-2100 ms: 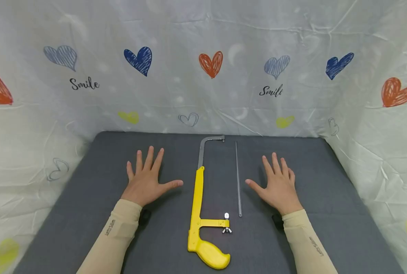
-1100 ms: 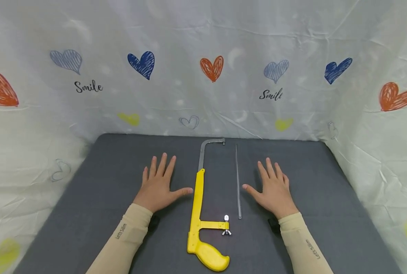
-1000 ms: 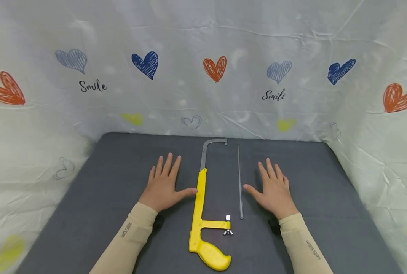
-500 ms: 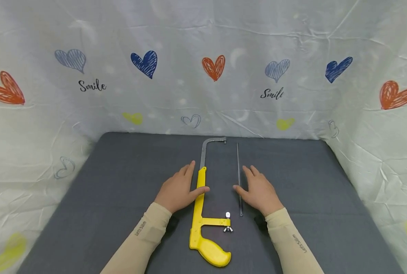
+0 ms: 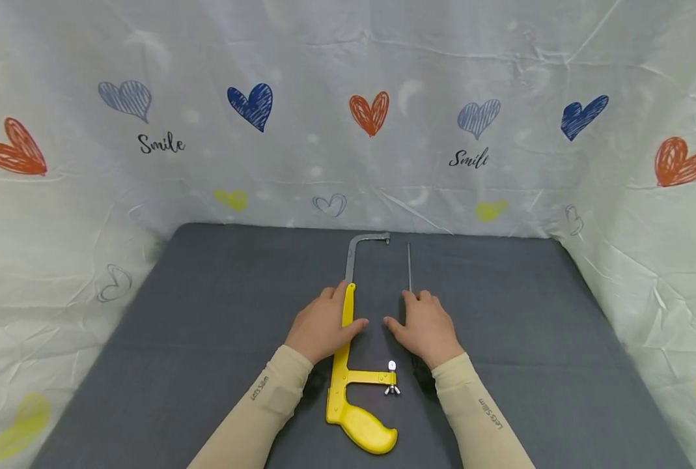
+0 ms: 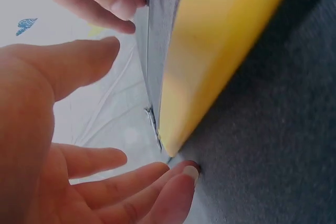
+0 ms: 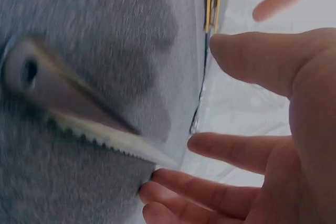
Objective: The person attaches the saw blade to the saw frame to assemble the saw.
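A hacksaw frame (image 5: 338,371) lies flat on the grey table, yellow with a curved handle (image 5: 366,430) and a grey metal front arm. My left hand (image 5: 320,327) reaches over its upper yellow part. In the left wrist view, thumb and fingers stay spread, apart from the yellow bar (image 6: 220,40). To the right lies a thin hacksaw blade (image 5: 409,267), its near part hidden in the head view by my right hand (image 5: 431,331). The right wrist view shows the blade's holed, toothed end (image 7: 63,87), with thumb and fingers spread around it, not pinching it.
A wing nut (image 5: 392,391) sits on the saw's lower yellow arm. The dark grey tabletop (image 5: 535,312) extends to both sides. Behind it hangs a white curtain (image 5: 301,156) printed with hearts and "Smile".
Both hands have moved inward: the left from beside the saw frame to over it, the right from beside the blade to over it. Saw and blade lie where they were.
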`<state>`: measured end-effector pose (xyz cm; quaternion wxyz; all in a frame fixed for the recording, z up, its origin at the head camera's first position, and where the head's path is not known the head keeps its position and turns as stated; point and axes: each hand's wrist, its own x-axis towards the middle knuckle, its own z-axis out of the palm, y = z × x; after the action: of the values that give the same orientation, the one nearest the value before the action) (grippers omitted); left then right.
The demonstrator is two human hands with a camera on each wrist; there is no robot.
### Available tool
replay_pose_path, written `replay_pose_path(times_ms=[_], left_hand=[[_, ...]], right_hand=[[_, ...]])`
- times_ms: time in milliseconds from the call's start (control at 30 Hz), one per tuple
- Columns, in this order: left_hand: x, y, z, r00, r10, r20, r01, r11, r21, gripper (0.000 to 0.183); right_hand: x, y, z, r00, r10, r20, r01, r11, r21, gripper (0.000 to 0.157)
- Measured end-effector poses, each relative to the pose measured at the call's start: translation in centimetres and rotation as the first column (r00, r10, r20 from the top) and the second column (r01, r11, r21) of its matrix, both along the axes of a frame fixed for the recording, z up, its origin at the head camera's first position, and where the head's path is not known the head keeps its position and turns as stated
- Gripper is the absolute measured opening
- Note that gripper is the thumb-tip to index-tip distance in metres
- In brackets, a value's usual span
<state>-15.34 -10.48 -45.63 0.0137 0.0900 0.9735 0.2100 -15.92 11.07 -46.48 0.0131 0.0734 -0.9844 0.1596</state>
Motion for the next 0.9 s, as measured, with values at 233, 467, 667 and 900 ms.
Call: replay_pose_path(times_ms=[233,467,667,900], left_hand=[[0.2,0.0,-0.2,0.997,0.049,0.056,-0.052,0.997,0.059,0.09],[0.1,0.3,-0.9,0.996,0.063,0.067,-0.067,0.996,0.067,0.088],[-0.3,0.6,-1.1,0.993,0.07,0.1,-0.076,0.995,0.058,0.087],[-0.4,0.5,-1.2,0.988,0.084,0.13,-0.094,0.993,0.069,0.087]], right_hand=[[-0.2,-0.8,0.0,1.0,-0.011,-0.024,0.012,1.0,0.008,0.07],[-0.4,-0.2,0.2,0.993,-0.12,-0.015,0.119,0.991,-0.057,0.063],[-0.6,0.4,-0.3,0.984,-0.18,-0.004,0.179,0.979,-0.095,0.047],[-0.6,0.5,-1.0,0.971,-0.238,0.017,0.238,0.963,-0.124,0.035]])
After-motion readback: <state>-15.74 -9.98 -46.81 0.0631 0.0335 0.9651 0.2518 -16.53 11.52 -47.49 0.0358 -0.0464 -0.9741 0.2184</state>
